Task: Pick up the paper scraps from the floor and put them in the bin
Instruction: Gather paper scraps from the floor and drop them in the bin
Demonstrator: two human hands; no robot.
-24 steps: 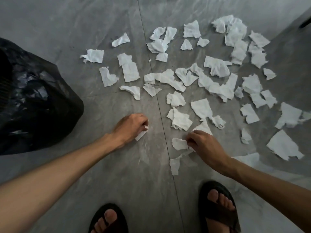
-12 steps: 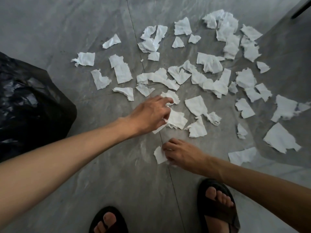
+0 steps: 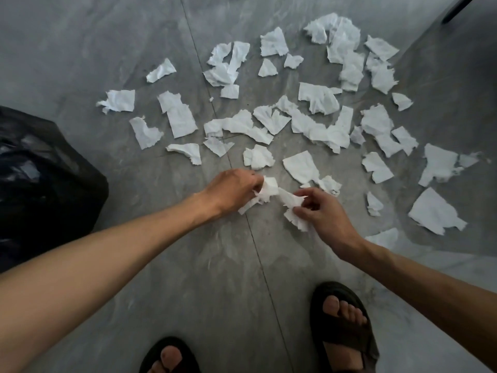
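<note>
Two black sandals (image 3: 343, 327) nearest, left hand (image 3: 232, 190) and right hand (image 3: 318, 211) each closed on crumpled paper scraps (image 3: 269, 193), black bin bag (image 3: 45, 184) at left, more torn white scraps (image 3: 309, 125) scattered farther across grey floor tiles (image 3: 215, 265)

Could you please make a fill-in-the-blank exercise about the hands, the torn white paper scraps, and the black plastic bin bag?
1. The black plastic bin bag stands at the ____ edge of the picture.
2. The left hand and the right hand each hold white ____.
3. Many torn white paper scraps lie on the grey ____.

Missing words: left; paper; floor
</note>
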